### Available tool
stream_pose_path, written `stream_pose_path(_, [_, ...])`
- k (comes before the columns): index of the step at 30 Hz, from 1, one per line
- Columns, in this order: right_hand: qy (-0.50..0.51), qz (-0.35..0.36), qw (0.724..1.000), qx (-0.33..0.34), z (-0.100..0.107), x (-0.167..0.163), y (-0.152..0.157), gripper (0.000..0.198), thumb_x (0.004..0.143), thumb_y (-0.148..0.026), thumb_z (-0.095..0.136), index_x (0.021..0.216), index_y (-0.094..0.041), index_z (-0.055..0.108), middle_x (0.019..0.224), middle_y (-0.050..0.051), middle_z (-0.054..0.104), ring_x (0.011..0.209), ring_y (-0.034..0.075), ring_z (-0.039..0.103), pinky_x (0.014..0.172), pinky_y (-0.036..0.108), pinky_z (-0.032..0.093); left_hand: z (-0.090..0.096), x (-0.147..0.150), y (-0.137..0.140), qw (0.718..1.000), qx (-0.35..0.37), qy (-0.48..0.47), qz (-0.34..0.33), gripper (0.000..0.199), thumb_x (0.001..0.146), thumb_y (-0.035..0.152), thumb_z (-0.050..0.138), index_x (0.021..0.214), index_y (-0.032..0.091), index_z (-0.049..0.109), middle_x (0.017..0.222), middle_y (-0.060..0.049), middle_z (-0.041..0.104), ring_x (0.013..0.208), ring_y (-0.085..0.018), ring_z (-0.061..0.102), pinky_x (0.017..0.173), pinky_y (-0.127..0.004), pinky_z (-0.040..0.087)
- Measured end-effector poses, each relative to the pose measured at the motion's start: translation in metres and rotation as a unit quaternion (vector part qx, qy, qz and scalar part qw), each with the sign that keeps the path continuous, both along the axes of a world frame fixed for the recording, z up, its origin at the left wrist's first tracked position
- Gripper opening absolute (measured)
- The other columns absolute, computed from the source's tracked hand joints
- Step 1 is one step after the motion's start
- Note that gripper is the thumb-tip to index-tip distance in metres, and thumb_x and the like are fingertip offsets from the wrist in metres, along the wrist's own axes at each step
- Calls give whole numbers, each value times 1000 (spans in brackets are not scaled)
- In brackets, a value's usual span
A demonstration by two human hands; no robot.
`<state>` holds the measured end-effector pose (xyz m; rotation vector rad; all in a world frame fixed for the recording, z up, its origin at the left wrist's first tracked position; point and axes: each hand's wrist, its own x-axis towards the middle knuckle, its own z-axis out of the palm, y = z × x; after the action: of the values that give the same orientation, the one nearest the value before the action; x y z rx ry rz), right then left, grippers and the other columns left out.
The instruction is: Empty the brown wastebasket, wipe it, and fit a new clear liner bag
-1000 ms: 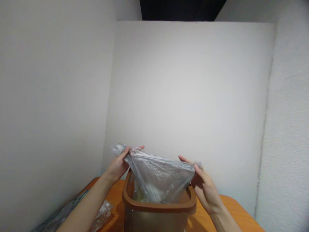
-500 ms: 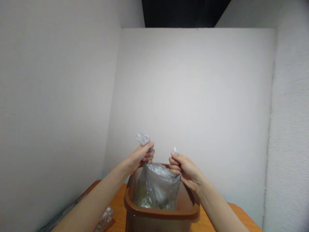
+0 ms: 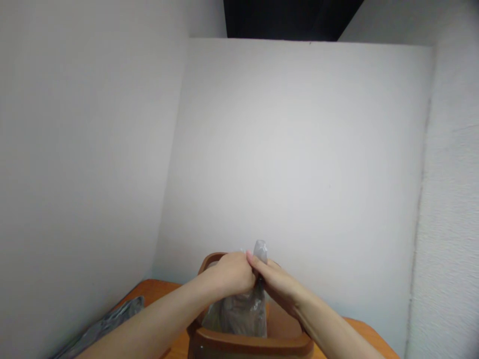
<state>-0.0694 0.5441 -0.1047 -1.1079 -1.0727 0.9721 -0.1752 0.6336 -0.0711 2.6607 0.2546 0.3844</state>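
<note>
Bag neck: apparently being twisted or knotted; the next move calls for a firm pinch and an even pull.
Right hand [image 3: 280, 285]: above the brown bin [image 3: 254, 341], thumb and fingers pinching plastic, a tip poking up.
Left hand [image 3: 235, 273]: above the bin, curled, fingers hidden; can't tell what they grip.
Plastic bag [image 3: 243, 316]: inside the bin, below both hands.

Left hand [image 3: 235, 271], right hand [image 3: 280, 284] and forearms [image 3: 168, 314] are bare.

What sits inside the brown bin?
A translucent plastic bag sits inside the brown bin, its top gathered at the left hand and right hand. The hands cover part of it; the bin's floor is hidden.
</note>
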Motion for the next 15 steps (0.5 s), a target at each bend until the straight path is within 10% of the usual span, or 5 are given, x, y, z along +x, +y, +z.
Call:
stream_pose_path(7, [21, -168, 985, 19, -13, 27, 16, 59, 61, -67, 75, 89, -15, 75, 85, 8, 75, 82, 24, 63, 81, 37, 45, -10, 0, 16, 981, -180, 67, -23, 18, 68, 26, 64, 84, 19, 60, 70, -5, 65, 64, -25, 65, 64, -36, 52])
stream_pose_path(15, [41, -124, 990, 59, 5, 11, 3, 44, 71, -59, 72, 81, -17, 67, 74, 6, 71, 64, 21, 62, 69, 36, 47, -18, -4, 45, 897, -422, 108, -69, 25, 69, 43, 62, 71, 18, 62, 64, 0, 57, 62, -13, 55, 64, -26, 48])
